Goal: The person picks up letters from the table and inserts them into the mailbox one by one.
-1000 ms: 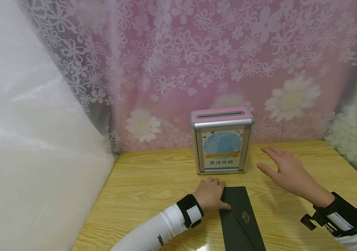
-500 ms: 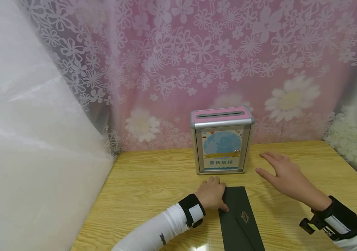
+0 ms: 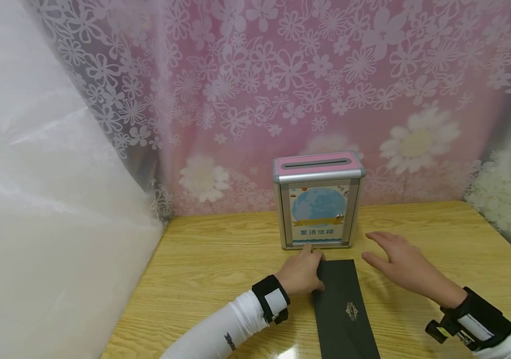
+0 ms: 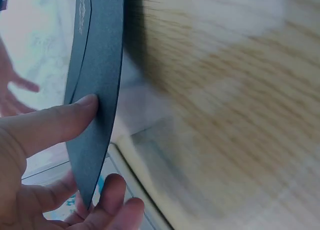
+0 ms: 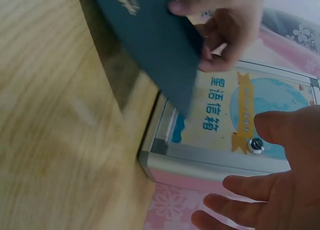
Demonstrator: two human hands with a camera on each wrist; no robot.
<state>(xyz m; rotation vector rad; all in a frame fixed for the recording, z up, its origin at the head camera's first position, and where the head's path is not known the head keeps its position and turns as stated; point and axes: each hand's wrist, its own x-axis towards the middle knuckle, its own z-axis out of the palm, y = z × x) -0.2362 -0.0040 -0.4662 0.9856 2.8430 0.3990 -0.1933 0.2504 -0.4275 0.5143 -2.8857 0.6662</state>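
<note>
A dark green envelope (image 3: 337,291) with a small gold emblem is raised off the table at its far end. My left hand (image 3: 301,271) pinches its left edge, with the thumb (image 4: 75,117) on the face and the fingers behind, as the left wrist view shows. In the right wrist view the envelope (image 5: 155,44) slants over its own shadow. To the right, my right hand (image 3: 401,262) hovers with fingers spread, holding nothing. Behind both hands stands a letter box (image 3: 319,212) with a pink top, a slot, and a blue globe picture on its front door.
The wooden table (image 3: 219,249) reaches back to a pink flowered curtain (image 3: 246,99) behind the letter box. White sheeting (image 3: 58,199) hangs along the left side. A small lock (image 5: 256,145) sits on the box door.
My left hand has closed on the envelope and lifted its far end, which has shifted slightly forward. The right hand has drifted a little left and down, towards the envelope. The letter box has stayed put.
</note>
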